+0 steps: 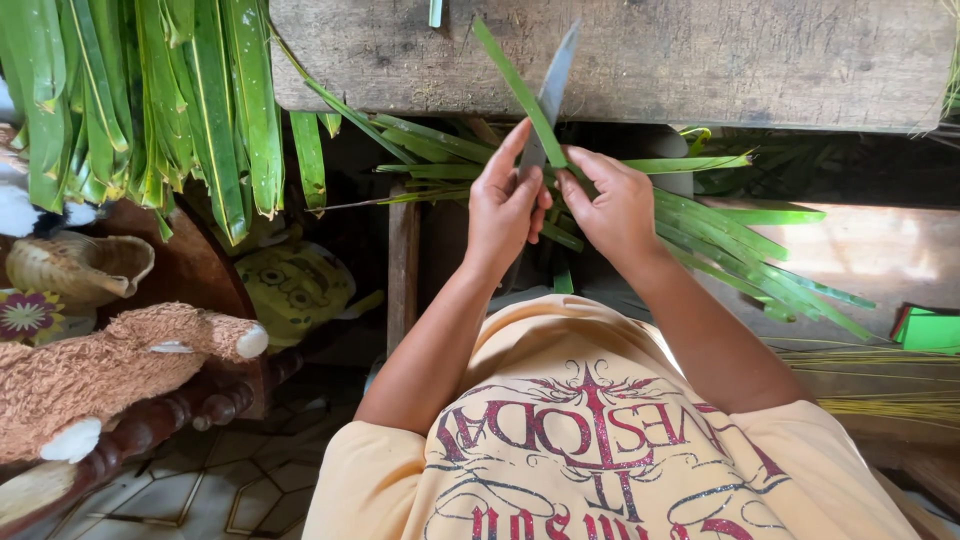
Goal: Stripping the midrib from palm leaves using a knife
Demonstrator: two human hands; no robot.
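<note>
Above wooden bench [700, 60], knife [553, 90] handle hidden by left hand [503, 205]

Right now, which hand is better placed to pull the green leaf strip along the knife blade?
Probably the right hand: it pinches the leaf strip, while the left hand grips the knife.

A flat green package [928, 330] (rectangular, plain) lies at the right edge, beside yellow stalks [880, 385].
</note>
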